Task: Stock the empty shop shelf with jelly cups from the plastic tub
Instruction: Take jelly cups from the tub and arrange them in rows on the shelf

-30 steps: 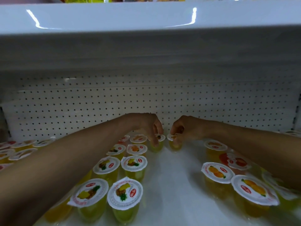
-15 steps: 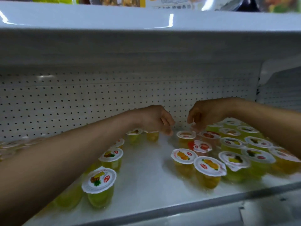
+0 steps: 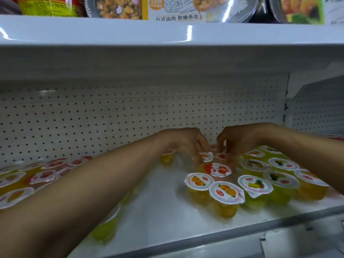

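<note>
Closing toward 1 spot, both hands sit nearer each other than 0.5 s back, so this pair of cups looks about placed. Up front, the glossy white shelf [image 3: 160, 211] keeps a bare lane between 2 clusters of jelly cups [image 3: 226, 192]: tapered clear plastic, translucent yellow and green jelly, crinkled fruit-print peel lids. Further in, the left hand [image 3: 188, 144] curls its fingers [image 3: 197, 159] down onto an orange-lidded cup [image 3: 206, 156]; the right hand [image 3: 236, 140] hooks over cups behind a red-lidded cup [image 3: 219, 169]; pinching or just nudging, I cannot tell. Behind stands matte perforated pegboard [image 3: 93, 123]. The plastic tub is out of view
</note>
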Action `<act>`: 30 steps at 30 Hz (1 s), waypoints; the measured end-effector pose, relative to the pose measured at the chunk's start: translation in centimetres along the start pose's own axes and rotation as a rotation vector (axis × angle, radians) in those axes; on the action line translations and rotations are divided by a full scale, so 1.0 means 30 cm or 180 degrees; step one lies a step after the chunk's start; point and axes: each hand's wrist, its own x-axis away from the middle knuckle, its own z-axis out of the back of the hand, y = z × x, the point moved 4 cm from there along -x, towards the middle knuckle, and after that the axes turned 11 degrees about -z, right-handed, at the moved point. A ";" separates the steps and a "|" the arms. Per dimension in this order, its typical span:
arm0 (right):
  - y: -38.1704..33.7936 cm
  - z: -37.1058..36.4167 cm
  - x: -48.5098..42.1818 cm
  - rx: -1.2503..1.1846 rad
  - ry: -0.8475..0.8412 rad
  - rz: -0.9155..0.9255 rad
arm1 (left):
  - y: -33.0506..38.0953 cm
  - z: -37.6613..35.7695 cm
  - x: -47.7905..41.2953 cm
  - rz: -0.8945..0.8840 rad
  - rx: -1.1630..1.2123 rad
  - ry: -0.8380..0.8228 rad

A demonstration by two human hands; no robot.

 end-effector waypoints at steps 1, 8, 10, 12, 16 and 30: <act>-0.005 0.001 -0.002 -0.0045 0.0045 0.0049 | -0.004 0.004 0.008 0.0025 -0.0055 0.0019; -0.120 0.020 -0.019 -0.0741 0.0224 0.0609 | -0.103 0.060 0.198 0.0282 -0.0551 0.0038; -0.179 0.021 -0.021 -0.0840 0.0334 0.0759 | -0.129 0.074 0.264 0.0353 -0.0667 0.0073; -0.237 0.012 -0.027 -0.0940 0.0344 0.0892 | -0.150 0.082 0.316 0.0460 -0.0749 0.0088; -0.332 -0.038 -0.036 -0.1151 0.0124 0.1025 | -0.180 0.094 0.378 0.0585 -0.0938 0.0139; -0.377 -0.078 -0.025 -0.0844 0.0662 0.1186 | -0.194 0.052 0.441 0.0581 -0.1613 0.0685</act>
